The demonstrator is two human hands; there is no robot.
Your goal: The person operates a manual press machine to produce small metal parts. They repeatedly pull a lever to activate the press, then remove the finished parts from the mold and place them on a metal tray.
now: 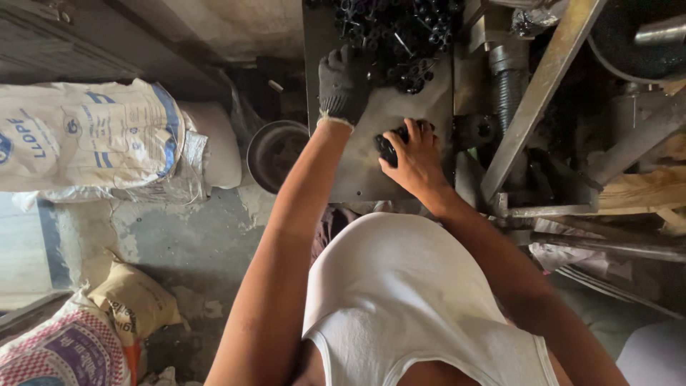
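fingers [400, 139] grip black parts [389, 146] | gloved left hand [343, 86] on pile [400, 36]

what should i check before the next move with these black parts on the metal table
1. Right hand has a firm hold on the small black parts: ok, fingers are curled over them.
2. Left hand, gloved, is at the pile of black tubes: ok, it rests at the pile's edge.
3. Right hand protected: not ok, it is bare.
4. Bare space on the metal table between the hands: ok.
5. Pile stable, nothing near the far edge: cannot tell, the frame cuts it off.
6. Round dark pan beside the table is ready to receive parts: cannot tell, its inside is too dark.
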